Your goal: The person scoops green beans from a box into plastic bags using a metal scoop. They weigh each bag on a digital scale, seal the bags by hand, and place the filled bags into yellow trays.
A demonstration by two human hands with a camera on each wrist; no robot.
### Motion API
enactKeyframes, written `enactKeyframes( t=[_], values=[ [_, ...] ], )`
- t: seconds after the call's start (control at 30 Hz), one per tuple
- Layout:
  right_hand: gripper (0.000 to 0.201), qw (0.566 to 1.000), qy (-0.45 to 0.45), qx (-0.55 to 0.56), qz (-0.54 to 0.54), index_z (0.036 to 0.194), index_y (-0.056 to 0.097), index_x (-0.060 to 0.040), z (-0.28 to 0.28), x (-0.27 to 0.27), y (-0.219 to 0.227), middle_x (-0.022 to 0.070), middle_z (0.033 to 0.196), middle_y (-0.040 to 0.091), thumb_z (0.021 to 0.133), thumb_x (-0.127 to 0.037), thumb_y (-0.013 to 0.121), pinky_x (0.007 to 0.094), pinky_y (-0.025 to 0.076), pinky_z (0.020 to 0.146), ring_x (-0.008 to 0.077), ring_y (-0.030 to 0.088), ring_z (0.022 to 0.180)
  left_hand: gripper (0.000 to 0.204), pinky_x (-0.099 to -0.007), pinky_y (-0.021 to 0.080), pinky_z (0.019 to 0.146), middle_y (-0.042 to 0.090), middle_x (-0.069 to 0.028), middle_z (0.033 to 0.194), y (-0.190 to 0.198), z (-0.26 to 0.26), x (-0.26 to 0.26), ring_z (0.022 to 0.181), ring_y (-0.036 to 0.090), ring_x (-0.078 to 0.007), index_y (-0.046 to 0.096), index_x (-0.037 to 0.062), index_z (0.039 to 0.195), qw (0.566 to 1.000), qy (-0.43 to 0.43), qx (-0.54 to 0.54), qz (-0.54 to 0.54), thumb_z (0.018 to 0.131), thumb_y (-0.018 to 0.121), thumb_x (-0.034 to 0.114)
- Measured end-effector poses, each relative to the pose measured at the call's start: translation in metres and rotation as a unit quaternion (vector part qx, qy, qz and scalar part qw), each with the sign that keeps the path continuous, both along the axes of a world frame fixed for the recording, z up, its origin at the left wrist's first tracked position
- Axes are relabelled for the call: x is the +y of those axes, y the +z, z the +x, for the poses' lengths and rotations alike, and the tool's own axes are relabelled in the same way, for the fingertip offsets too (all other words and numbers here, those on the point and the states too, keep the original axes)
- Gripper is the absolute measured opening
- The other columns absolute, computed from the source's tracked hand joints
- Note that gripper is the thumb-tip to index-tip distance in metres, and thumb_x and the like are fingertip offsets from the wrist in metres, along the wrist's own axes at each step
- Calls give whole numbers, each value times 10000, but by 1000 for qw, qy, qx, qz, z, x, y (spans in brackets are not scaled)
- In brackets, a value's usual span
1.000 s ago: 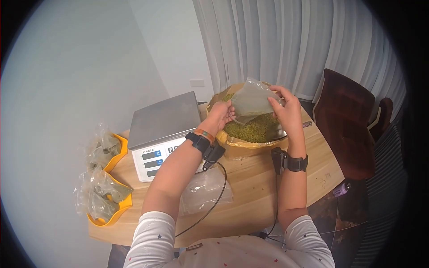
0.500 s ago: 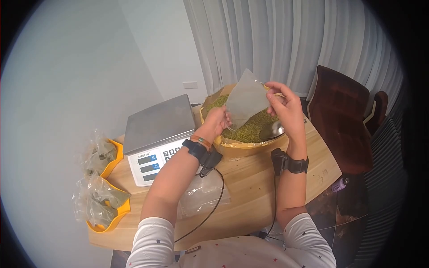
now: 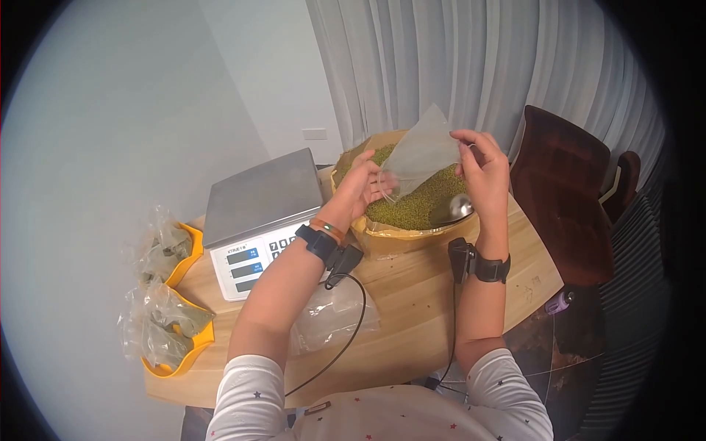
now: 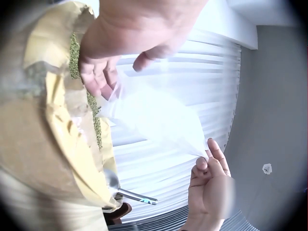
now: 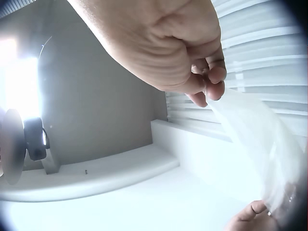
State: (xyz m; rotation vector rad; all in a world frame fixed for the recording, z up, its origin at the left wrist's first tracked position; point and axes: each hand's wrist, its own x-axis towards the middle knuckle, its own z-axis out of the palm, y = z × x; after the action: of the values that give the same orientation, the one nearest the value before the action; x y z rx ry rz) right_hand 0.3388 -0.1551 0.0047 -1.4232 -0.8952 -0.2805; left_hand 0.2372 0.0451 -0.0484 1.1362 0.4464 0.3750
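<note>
A clear plastic bag hangs between my hands, over a brown sack filled with small green beans. My right hand pinches one corner of the bag between thumb and fingers, which the right wrist view shows close up. At the opposite edge, my left hand has its fingers extended and spread against the film. Its thumb stands apart from the fingers in the left wrist view. A shiny metal scoop lies on the beans near my right hand, its handle sticking out past the sack.
Left of the sack is a scale with a metal platform. Flat plastic bags lie on the wooden table. Two yellow holders with filled bags stand at the left edge. A brown chair is at the right.
My left hand has loosened its hold, fingers spreading from a curled grip on the bag's edge. The bag and my right hand have shifted slightly to the right.
</note>
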Motion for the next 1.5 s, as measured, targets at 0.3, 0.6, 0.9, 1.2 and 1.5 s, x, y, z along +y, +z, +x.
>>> enactKeyframes(
  t=[0.3,0.6,0.9,1.2,1.5],
  values=[
    [202,986,7,-42,-161,991,684,10,16,-12,-11,90,839,557,875,63,528,291,442,570,144,542,595,266,-263,546,731,618,-34,883,37,-35,-1,744,636,-120,604,26,1209,975,-55,-36,213,956,524,44],
    [232,906,191,-238,-292,1017,652,-3,-40,-1,-1,153,903,599,830,61,531,382,462,776,331,591,858,229,-243,478,679,593,-14,836,59,-162,-16,689,614,-92,633,28,1164,925,-49,92,366,951,567,78],
    [362,760,347,-309,-454,1189,634,-78,-129,3,-6,136,1141,577,834,-113,697,412,464,914,330,537,1115,343,-299,557,697,590,-75,913,-9,-273,-38,741,701,-177,554,-5,1233,911,-151,217,317,904,463,-35],
    [539,607,510,-356,-495,1342,554,-180,-177,38,-94,167,1291,515,835,-222,729,465,468,974,416,520,1154,350,-299,568,675,678,-136,929,-58,-306,-32,731,704,-199,520,-5,1294,869,-200,308,331,977,531,145],
    [525,597,512,-356,-504,1362,542,-182,-168,40,-93,191,1437,454,871,-274,704,460,458,1010,427,460,1279,308,-409,524,820,667,-248,1044,-7,-386,36,912,653,-384,660,-36,1052,671,167,402,600,918,624,238]
  ],
)
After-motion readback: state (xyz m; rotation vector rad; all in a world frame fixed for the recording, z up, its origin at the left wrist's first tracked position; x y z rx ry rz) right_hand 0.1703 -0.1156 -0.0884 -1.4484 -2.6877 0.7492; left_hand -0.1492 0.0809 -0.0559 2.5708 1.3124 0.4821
